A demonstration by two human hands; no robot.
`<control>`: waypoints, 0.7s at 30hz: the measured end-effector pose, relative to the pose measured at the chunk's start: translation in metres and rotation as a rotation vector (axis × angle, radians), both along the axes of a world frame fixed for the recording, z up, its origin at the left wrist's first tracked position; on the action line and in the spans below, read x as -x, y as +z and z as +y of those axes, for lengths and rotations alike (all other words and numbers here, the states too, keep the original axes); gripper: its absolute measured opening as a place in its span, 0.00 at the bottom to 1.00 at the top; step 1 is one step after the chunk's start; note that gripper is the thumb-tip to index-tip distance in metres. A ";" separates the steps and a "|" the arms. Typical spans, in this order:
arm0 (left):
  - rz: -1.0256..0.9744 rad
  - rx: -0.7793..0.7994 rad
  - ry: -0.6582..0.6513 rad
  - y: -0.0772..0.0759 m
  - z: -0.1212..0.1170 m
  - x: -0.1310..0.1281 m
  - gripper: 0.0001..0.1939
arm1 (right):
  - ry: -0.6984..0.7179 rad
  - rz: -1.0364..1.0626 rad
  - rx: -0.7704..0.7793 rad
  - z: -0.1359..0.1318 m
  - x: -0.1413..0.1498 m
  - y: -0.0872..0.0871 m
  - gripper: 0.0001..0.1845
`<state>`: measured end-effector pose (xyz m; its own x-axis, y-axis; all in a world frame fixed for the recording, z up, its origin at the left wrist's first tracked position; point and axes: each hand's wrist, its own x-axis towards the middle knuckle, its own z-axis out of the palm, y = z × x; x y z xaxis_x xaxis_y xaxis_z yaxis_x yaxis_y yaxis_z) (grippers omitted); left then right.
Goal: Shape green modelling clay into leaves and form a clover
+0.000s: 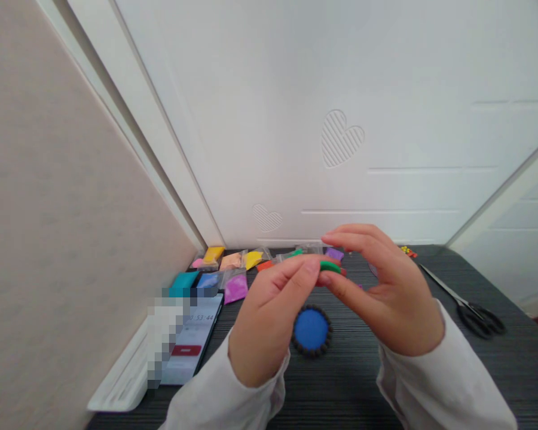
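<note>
A small green piece of modelling clay (330,267) is pinched in the fingertips of my left hand (269,316). My right hand (390,292) curves around from the other side. Its thumb tip reaches the lower edge of the clay, while its index finger is raised apart above it. Below both hands, a round blue disc (311,329) with a dark, bumpy rim (329,343) lies on the table. Part of the clay is hidden behind my left fingers.
Several bags of coloured clay (236,288) lie along the back left of the dark table (341,388). A phone (188,343) and a white tray-like object (121,376) are at left. Black-handled scissors (475,316) lie at right. A white panel (296,119) rises behind.
</note>
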<state>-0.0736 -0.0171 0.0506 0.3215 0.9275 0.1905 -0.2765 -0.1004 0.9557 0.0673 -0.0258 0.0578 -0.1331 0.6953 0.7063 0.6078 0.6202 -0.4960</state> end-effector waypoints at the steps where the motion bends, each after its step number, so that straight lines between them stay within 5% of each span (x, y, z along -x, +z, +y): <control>1: 0.030 -0.019 -0.005 -0.001 -0.001 0.000 0.11 | 0.002 -0.011 -0.002 0.000 0.000 0.000 0.17; 14: 0.439 -0.417 0.108 0.001 -0.004 0.010 0.13 | 0.096 0.010 0.095 -0.002 -0.002 0.002 0.14; 21: 0.369 -0.468 0.070 -0.001 -0.005 0.010 0.15 | 0.144 0.031 0.146 -0.003 -0.003 0.003 0.14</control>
